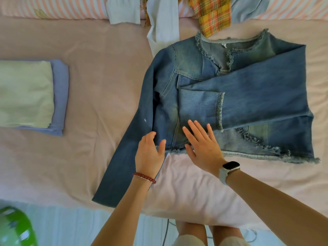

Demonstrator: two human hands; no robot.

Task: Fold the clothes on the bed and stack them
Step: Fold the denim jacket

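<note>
A blue denim jacket [239, 82] with frayed edges lies flat on the pink bed [99, 71], front up. Its right sleeve is folded across the chest, the frayed cuff near the middle. The other sleeve [127, 157] stretches down-left toward the bed's front edge. My left hand [150, 155] hovers over that sleeve near the hem, fingers loosely curved, holding nothing. With straight fingers, my right hand [202, 146] lies flat on the jacket's lower hem. A folded stack [35, 95], pale green on lilac, sits at the left.
Unfolded clothes lie at the head of the bed: a pale blue garment [163, 18], a yellow-orange plaid piece [214, 15], another light blue one [248, 9]. Striped pillows [53, 8] run along the back. A green object [16, 228] is on the floor, lower left.
</note>
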